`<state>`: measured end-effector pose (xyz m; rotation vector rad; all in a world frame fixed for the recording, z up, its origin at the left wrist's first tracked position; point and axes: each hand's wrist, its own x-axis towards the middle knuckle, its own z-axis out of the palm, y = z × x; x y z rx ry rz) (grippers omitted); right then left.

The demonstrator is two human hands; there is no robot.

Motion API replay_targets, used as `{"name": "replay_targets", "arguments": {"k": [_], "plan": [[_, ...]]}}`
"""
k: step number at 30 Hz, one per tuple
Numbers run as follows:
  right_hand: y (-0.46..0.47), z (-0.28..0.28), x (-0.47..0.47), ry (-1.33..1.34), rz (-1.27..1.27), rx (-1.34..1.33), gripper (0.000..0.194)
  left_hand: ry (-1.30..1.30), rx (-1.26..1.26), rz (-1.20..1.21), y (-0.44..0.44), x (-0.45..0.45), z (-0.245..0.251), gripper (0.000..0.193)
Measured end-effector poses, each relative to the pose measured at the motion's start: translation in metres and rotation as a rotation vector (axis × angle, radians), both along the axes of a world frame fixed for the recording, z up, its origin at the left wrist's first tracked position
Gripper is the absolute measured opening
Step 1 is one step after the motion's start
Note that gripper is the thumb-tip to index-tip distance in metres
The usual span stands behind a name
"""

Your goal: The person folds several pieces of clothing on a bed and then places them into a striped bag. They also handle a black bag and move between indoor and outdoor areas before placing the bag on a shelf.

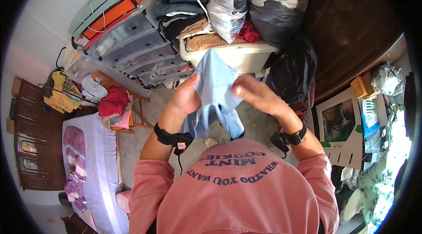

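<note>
A light blue cloth garment [214, 79] is held up in front of my chest, its top bunched to a peak and its lower folds hanging loose. My left hand [186, 97] grips its left side, thumb along the near face and the other fingers mostly hidden. At the right edge of the cloth is my right hand [255, 94], blurred by motion, its fingertips against the fabric. Whether those fingers pinch the cloth cannot be made out. Black straps with small boxes and cables are around both wrists.
Ahead stands a white plastic bin [230, 54] under folded clothes [181, 6] and stuffed plastic bags [227, 6]. Clear drawers [132, 46] stand to its left. A wooden chair [140, 112] bears clothes beside a bed [99, 155]. At right are a black backpack [291, 72] and a white cabinet [339, 125].
</note>
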<state>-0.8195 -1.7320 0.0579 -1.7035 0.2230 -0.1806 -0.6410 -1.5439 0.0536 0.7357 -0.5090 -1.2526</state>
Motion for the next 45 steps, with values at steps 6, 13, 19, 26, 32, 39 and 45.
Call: {"name": "replay_targets", "arguments": {"k": [6, 13, 19, 26, 32, 39, 45], "plan": [[0.001, 0.005, 0.015, -0.405, -0.263, -0.339, 0.012, -0.040, 0.135, 0.140, 0.002, -0.002, 0.009, 0.042], [0.012, 0.043, 0.013, -0.469, -0.180, -0.726, 0.061, -0.073, 0.321, 0.247, 0.008, -0.010, 0.028, 0.036], [0.033, 0.036, 0.059, -0.173, -0.069, -0.445, 0.032, -0.289, 0.089, 0.308, 0.004, -0.002, 0.028, 0.023], [0.008, 0.069, 0.062, -0.243, 0.229, -0.314, 0.026, -0.734, 0.311, 0.774, 0.002, 0.000, -0.048, 0.041], [-0.011, 0.095, 0.056, -0.048, -0.002, -0.260, 0.031, -1.152, 0.652, 0.174, 0.016, 0.021, -0.089, 0.041], [-0.055, 0.121, 0.005, 0.036, 0.141, -0.241, 0.032, -0.766, 0.528, 0.416, 0.038, 0.053, -0.066, 0.035], [-0.070, 0.112, -0.009, 0.157, 0.225, 0.096, 0.031, -0.649, 0.423, 0.418, 0.039, 0.063, -0.056, 0.030]]}}
